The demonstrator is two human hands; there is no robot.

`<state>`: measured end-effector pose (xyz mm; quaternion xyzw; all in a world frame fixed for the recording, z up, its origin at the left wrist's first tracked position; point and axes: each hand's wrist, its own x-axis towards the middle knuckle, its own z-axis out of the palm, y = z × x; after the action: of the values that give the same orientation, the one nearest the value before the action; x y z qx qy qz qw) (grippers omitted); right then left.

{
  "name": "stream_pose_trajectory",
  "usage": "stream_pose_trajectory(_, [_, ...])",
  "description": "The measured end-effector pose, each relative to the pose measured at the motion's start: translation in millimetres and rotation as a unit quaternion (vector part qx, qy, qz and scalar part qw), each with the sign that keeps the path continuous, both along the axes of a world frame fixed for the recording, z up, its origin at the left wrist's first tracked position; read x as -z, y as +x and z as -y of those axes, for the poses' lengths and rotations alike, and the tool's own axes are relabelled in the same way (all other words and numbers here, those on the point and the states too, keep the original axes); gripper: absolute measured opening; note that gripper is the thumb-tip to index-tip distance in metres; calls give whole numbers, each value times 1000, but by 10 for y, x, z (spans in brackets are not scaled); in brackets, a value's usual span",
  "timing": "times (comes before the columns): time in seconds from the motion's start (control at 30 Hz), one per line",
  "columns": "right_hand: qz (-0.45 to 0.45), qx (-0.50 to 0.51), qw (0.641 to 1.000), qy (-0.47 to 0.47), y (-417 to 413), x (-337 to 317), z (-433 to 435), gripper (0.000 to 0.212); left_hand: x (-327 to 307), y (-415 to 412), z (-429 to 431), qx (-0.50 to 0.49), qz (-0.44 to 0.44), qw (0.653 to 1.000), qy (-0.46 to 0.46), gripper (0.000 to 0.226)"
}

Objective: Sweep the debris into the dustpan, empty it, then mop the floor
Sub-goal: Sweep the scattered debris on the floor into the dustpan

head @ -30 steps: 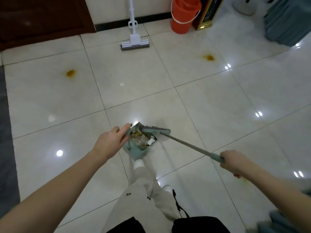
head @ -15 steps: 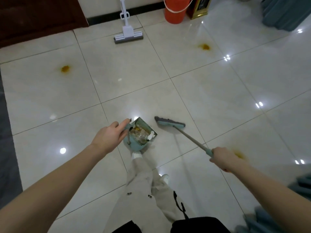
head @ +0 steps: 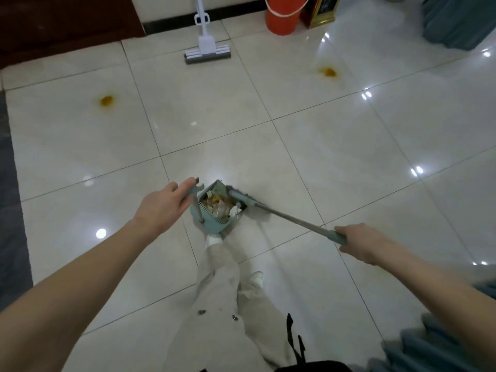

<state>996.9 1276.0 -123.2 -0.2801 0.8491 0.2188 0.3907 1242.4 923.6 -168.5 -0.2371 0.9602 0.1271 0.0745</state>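
Glossy cream floor tiles (head: 349, 162) mirror bright light spots (head: 101, 233); a dark wooden door (head: 67, 22) stands far left

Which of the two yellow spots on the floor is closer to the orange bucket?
The right-hand spot, near the orange bucket. The other spot lies far to the left, past the mop head.
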Motion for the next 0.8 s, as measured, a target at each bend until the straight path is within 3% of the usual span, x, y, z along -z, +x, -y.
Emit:
stream_pose_trajectory(0.1, [2,-3,1000,-15,-61,-30,17,41,-15,118,-74,-28,-12,999,-9,37])
stream_pose_trajectory(0.27, [-26,19,999,-34,-3,172,362,25,11,318,-149,-25,0,1000,-8,40])
stream_pose_trajectory(0.4, [-42,47,997,-40,198,453,757,28,77,490,-20,-78,-16,997,10,35])
stream_pose_trajectory(0.57, [-34,-24,999,-30,680,534,957,29,116,620,37,-74,-15,997,27,34])
stream_pose_trajectory(0.8, [-12,-132,991,12,1028,97,670,35,163,601,155,-64,-32,997,37,38])
